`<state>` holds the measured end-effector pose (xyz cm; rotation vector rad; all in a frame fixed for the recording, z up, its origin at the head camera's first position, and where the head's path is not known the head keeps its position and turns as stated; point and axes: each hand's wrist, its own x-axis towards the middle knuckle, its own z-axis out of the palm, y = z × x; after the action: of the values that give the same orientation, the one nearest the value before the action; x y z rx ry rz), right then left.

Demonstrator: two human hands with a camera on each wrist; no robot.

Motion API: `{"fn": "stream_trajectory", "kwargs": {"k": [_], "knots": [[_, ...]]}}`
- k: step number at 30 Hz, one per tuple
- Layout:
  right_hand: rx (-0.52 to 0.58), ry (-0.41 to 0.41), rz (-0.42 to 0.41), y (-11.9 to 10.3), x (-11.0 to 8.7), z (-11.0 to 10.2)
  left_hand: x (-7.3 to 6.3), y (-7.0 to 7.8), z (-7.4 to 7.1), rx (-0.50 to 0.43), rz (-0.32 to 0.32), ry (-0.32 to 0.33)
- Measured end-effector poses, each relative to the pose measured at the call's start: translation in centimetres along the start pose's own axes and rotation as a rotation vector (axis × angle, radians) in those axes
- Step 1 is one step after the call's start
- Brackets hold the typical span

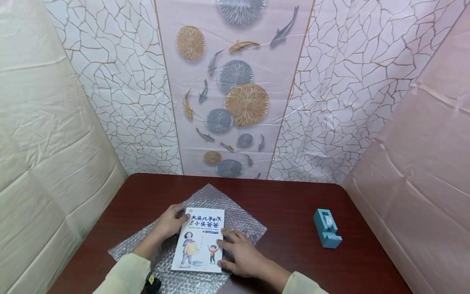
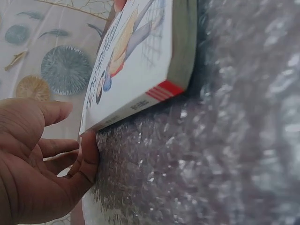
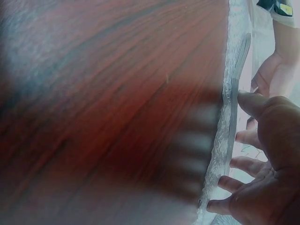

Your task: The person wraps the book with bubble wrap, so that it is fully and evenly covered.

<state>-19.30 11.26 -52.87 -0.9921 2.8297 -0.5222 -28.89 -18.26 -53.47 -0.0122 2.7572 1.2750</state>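
Note:
A white paperback book (image 1: 200,249) with blue Chinese lettering and cartoon figures lies face up on a sheet of bubble wrap (image 1: 209,198). At its upper left corner is my left hand (image 1: 170,220). In the left wrist view, fingertips (image 2: 89,140) meet the spine side near that corner while the thumb stands apart, over the cover. My right hand (image 1: 244,253) lies along the book's right edge, fingers spread and thumb near the lower part. The right wrist view shows those fingertips (image 3: 229,183) along the page edge, above the wrap.
A light blue tape dispenser (image 1: 327,228) stands on the dark red-brown table (image 1: 290,212) at the right. Patterned cloth (image 1: 235,102) hangs behind the table, with pale padded walls on both sides. The bubble wrap lies turned at an angle, one corner toward the back.

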Motion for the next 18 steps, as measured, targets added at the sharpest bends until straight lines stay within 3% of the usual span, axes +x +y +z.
{"fn": "stream_trajectory", "kwargs": {"k": [9,18], "knots": [[-0.018,0.015,-0.002,-0.1,0.0,0.0,1.1,-0.3,-0.2,-0.044,-0.026,-0.022],[-0.02,0.0,0.003,-0.2,0.1,0.0,1.4,-0.6,-0.2,-0.076,-0.027,-0.029]]}}
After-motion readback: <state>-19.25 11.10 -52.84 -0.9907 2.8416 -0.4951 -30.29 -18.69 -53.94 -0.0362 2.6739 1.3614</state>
